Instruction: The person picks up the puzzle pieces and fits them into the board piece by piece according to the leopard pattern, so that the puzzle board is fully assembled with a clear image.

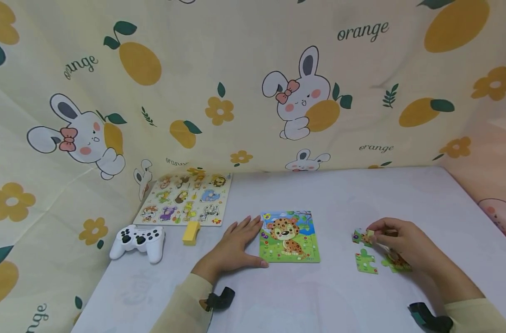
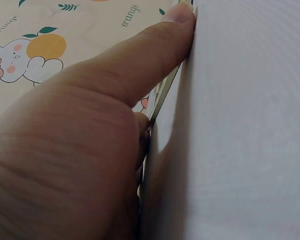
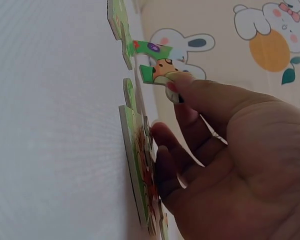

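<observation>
My right hand (image 1: 407,245) pinches a jigsaw puzzle piece (image 3: 162,69) between thumb and index finger; it shows part of a spotted leopard face with a green edge. Below it on the white table lie a green puzzle piece (image 1: 365,262) and several leopard-print pieces (image 1: 396,262), partly hidden under the right hand. At the middle sits a square leopard puzzle (image 1: 290,238), its picture whole in the head view. Fingers spread, my left hand (image 1: 236,247) rests flat at its left edge, the thumb (image 2: 155,55) stretched along the near left corner.
Back left, a board with animal pictures (image 1: 186,199) lies against the patterned cloth (image 1: 244,83). In front of it stand a yellow block (image 1: 191,234) and a white game controller (image 1: 138,243), both left of the left hand.
</observation>
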Demonstrator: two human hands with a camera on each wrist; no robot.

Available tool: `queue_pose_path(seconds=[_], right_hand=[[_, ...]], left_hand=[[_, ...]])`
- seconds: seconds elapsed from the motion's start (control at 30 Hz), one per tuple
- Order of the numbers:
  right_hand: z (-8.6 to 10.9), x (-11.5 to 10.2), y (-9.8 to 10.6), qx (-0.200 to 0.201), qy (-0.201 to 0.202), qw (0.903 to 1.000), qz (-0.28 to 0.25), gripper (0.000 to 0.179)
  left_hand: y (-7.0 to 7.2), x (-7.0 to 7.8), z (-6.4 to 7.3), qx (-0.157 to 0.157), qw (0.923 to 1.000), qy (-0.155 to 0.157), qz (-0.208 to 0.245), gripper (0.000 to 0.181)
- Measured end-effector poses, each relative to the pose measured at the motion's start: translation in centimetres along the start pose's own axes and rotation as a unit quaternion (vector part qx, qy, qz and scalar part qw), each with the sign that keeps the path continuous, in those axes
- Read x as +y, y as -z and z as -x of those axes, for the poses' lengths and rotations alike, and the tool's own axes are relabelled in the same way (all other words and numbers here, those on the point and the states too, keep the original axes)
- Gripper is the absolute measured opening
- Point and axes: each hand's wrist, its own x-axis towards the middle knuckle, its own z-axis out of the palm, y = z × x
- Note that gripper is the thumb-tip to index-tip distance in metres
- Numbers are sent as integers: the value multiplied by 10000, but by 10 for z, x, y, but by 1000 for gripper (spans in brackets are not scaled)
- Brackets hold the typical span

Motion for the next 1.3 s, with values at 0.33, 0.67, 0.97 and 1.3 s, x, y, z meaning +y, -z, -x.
queue_pose_path(seconds=[0.33, 0.67, 0.97, 1.3], right_hand=[[3, -2, -1, 348, 211, 9979, -508, 27], [0, -18, -16, 249, 975, 9843, -1449, 24], [-10, -48, -50, -244, 490, 9829, -1759, 29], [-21, -74, -87, -465, 660, 9778, -1932, 25]], left_hand=[[-2, -2, -1, -38, 10000, -72, -17, 120], [-1, 0, -1, -26, 10000, -74, 56, 120], [1, 1, 1, 0, 9999, -1, 126, 119], [0, 0, 0, 20, 9999, -55, 157, 119]])
